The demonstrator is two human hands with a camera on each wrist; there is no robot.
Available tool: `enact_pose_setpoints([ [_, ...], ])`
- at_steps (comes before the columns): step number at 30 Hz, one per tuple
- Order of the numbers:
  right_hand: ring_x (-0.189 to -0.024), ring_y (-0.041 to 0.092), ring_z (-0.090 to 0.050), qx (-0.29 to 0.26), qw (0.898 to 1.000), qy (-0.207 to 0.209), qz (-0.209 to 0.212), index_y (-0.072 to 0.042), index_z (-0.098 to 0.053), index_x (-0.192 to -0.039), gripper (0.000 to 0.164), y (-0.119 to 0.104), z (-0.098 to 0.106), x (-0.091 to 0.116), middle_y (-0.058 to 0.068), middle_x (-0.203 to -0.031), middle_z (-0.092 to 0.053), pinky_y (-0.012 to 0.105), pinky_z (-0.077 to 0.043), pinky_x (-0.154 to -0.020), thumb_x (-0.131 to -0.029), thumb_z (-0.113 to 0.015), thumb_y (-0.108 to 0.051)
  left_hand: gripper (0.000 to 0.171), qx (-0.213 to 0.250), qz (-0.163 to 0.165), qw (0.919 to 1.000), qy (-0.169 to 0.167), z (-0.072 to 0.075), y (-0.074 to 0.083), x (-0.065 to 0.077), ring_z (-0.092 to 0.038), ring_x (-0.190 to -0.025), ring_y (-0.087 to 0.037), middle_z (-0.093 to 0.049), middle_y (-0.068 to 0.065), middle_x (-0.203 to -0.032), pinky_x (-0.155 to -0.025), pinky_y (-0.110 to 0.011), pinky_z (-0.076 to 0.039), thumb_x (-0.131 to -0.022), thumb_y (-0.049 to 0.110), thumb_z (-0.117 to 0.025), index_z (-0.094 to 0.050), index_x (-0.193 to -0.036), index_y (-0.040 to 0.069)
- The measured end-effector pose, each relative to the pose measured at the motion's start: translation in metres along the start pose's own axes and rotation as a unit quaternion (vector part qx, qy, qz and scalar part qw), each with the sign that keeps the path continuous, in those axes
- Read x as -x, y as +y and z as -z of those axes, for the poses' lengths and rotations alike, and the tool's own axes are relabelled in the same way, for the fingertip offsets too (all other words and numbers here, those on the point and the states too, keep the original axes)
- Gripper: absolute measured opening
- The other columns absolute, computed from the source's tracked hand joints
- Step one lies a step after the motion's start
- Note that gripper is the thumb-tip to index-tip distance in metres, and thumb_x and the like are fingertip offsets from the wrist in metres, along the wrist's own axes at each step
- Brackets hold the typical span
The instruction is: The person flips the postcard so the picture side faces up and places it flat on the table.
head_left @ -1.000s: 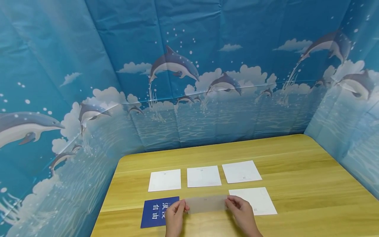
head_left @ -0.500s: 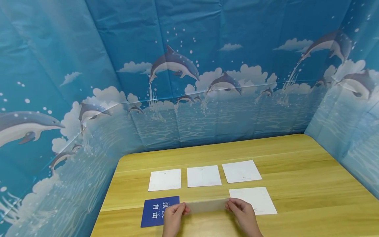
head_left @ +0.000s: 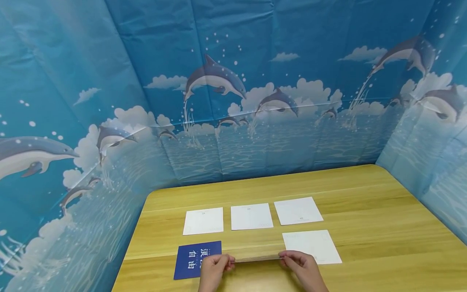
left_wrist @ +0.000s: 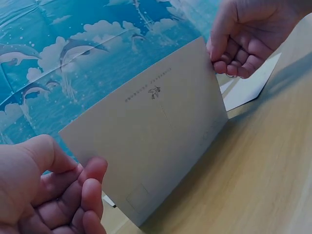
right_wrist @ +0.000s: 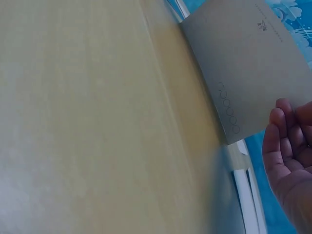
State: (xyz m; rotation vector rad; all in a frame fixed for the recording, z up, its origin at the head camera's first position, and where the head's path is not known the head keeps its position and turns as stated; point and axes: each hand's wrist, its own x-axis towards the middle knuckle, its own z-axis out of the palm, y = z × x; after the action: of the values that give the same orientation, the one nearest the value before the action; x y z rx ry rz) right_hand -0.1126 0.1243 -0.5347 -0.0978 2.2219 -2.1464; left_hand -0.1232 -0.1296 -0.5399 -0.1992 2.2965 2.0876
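Between my two hands a postcard [head_left: 257, 258] stands almost edge-on to the head camera, just above the table. In the left wrist view its pale face [left_wrist: 161, 126] shows a small emblem, a dividing line and a stamp box; the right wrist view shows a row of printed circles. My left hand [head_left: 215, 269] pinches one short edge between thumb and fingers. The opposite edge is pinched by my right hand [head_left: 303, 265]. A blue card [head_left: 189, 265] with white characters lies beside my left hand, which covers part of it. Behind my right hand lies a white postcard [head_left: 313, 245].
Farther back on the wooden table [head_left: 379, 227] three white postcards lie in a row: left [head_left: 203, 221], middle [head_left: 251, 216] and right [head_left: 298, 211]. A blue dolphin-print backdrop [head_left: 277, 150] rises behind the table and along its sides.
The held postcard has tipped from showing its face to nearly edge-on in the head view. Both hands have lowered slightly and keep their pinch. The cards on the table have stayed put.
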Motion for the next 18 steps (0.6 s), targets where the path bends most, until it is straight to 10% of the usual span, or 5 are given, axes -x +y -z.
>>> enact_pose_setpoints([
  [8, -0.082, 0.009, -0.060, 0.054, 0.998, 0.015, -0.030, 0.014, -0.064, -0.097, 0.019, 0.002, 0.001, -0.001, 0.023, -0.100, -0.063, 0.026, -0.050, -0.073, -0.088, -0.055, -0.002, 0.017, -0.049, -0.003, 0.9987, 0.011, -0.001, -0.003, 0.003, -0.054, -0.056, -0.010, -0.063, -0.006, -0.065, -0.053, -0.020, -0.044, -0.082, 0.006, -0.059, -0.071, -0.075, -0.003],
  [18, -0.061, 0.008, -0.053, 0.269, 0.959, 0.087, 0.003, -0.002, -0.070, -0.080, 0.007, 0.002, -0.017, -0.014, -0.003, -0.068, -0.062, 0.024, -0.046, -0.058, -0.079, -0.069, -0.009, 0.021, -0.206, -0.074, 0.9748, 0.042, -0.008, -0.007, 0.000, -0.049, -0.056, -0.005, -0.066, 0.009, -0.070, -0.049, -0.021, -0.033, -0.078, 0.012, -0.063, -0.069, -0.058, 0.011],
])
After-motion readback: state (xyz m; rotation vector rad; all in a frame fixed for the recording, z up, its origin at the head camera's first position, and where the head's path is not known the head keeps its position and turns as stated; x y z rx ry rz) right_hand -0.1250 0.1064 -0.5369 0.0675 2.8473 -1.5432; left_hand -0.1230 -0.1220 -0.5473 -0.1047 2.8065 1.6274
